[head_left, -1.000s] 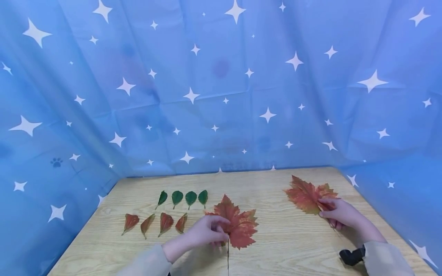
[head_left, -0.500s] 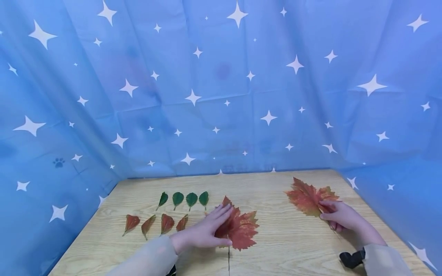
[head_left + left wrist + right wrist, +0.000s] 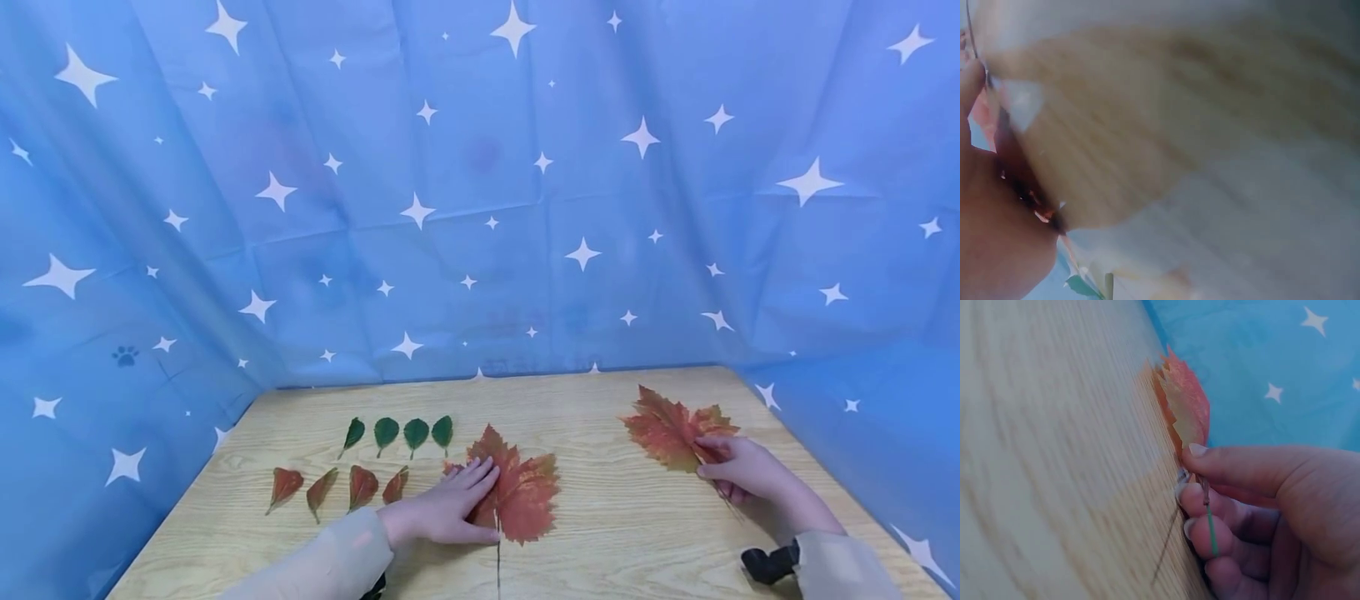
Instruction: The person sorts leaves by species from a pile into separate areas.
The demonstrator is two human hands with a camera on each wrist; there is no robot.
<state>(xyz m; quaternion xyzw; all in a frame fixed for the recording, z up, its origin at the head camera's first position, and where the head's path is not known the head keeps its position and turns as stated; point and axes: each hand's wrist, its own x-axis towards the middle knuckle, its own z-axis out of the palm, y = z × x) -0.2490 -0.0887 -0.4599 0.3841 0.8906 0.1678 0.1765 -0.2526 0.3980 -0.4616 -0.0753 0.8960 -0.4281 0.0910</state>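
Near the middle of the table, a red-orange maple leaf lies with its thin dark stem pointing to the front edge. My left hand rests on its left part with the fingers stretched out, hiding some of it. In the left wrist view the hand fills the left edge, and most of the picture is blurred. At the right, my right hand pinches the stems of several red-orange maple leaves between thumb and fingers. A green stem piece shows against its fingers in the right wrist view.
Several green leaves form a row at the back left of the wooden table. Several reddish-brown leaves line up in front of them, close to the left forearm. A blue star-patterned curtain surrounds the table's back and sides.
My left hand, its fingers bent at the leaf's stem a second ago, has flattened out and now lies on the leaf. The right hand still holds its leaves at the same spot.
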